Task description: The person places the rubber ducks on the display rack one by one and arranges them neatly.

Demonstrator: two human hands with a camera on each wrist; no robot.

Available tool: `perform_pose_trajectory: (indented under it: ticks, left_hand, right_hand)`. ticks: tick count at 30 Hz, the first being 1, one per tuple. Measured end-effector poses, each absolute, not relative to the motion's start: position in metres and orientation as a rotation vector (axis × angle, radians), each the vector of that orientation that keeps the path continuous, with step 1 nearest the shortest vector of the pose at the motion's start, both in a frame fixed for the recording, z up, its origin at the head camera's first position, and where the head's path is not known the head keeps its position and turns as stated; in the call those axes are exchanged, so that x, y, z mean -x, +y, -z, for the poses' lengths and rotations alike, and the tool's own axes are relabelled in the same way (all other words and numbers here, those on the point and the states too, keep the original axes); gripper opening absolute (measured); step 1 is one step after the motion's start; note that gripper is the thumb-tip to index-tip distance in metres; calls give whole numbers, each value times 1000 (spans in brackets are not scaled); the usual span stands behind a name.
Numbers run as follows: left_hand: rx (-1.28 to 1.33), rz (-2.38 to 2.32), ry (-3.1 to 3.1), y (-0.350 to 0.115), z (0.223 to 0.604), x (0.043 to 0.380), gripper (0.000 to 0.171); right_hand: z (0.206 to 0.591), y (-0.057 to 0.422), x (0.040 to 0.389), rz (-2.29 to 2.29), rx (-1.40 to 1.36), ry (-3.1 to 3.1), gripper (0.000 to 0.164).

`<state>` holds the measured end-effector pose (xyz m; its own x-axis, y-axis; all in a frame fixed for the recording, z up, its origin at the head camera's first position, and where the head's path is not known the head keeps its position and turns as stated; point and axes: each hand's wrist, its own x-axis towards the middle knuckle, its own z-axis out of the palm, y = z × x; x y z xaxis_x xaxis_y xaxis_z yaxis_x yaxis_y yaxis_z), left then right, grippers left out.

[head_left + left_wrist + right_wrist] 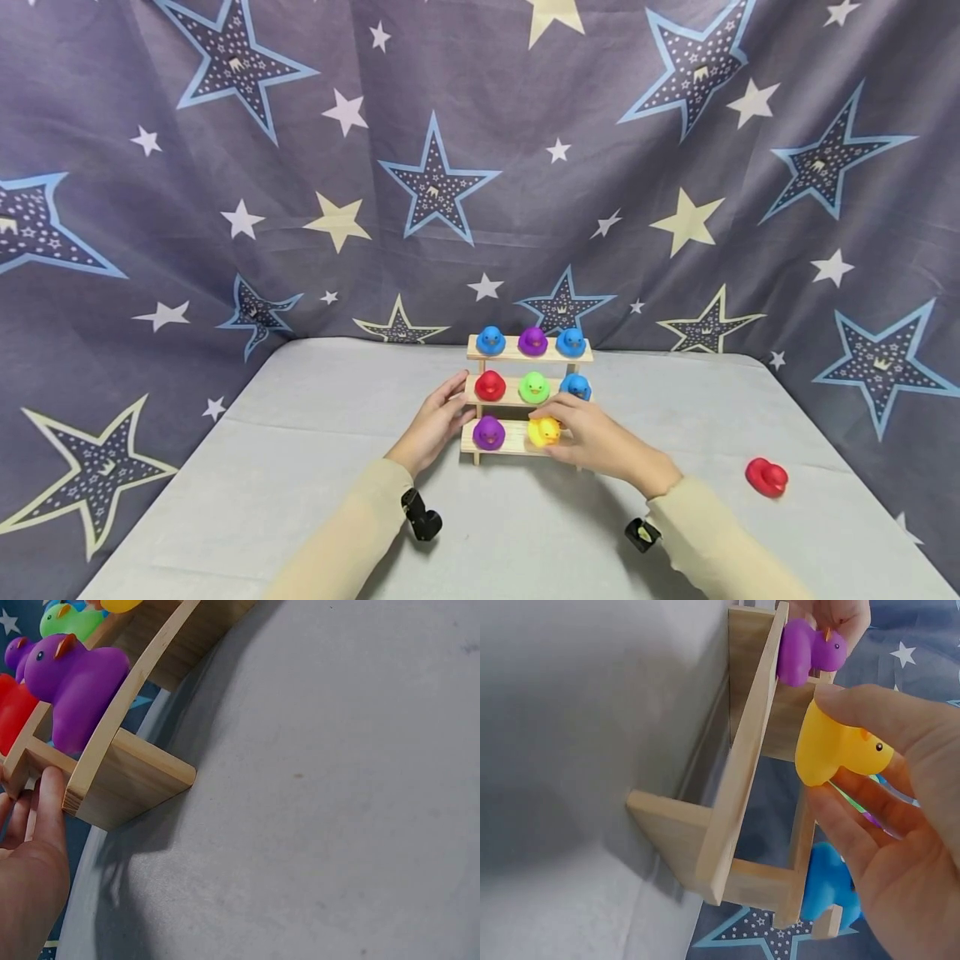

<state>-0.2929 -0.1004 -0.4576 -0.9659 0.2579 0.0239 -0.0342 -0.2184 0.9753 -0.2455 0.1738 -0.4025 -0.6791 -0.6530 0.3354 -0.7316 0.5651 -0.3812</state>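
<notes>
A three-tier wooden shelf point(512, 443) carries several rubber ducks. My right hand point(600, 437) pinches a yellow duck point(836, 742) between thumb and fingers at the bottom tier; in the right wrist view a gap shows between its base and the board. Left of it on that tier sits a purple duck point(489, 433). My left hand point(435, 425) touches the shelf's left side with fairly straight fingers point(51, 802). The middle tier bears a red duck point(490, 386), a green duck point(534, 388) and a blue duck point(576, 386), partly covered by my right hand.
On the top tier stand a blue duck point(491, 341), a purple duck point(532, 342) and another blue duck point(571, 342). A red duck point(767, 477) lies on the grey tabletop point(300, 467) at the right. Behind the table hangs a starry curtain point(525, 225).
</notes>
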Motion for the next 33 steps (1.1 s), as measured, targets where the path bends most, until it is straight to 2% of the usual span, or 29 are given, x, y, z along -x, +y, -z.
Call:
perform_pose_trajectory:
  ticks: [33]
  left_hand:
    - [-294, -2322, 1819, -101, 458, 292, 55]
  right_hand:
    - [422, 162, 249, -828, -1129, -2630, 40]
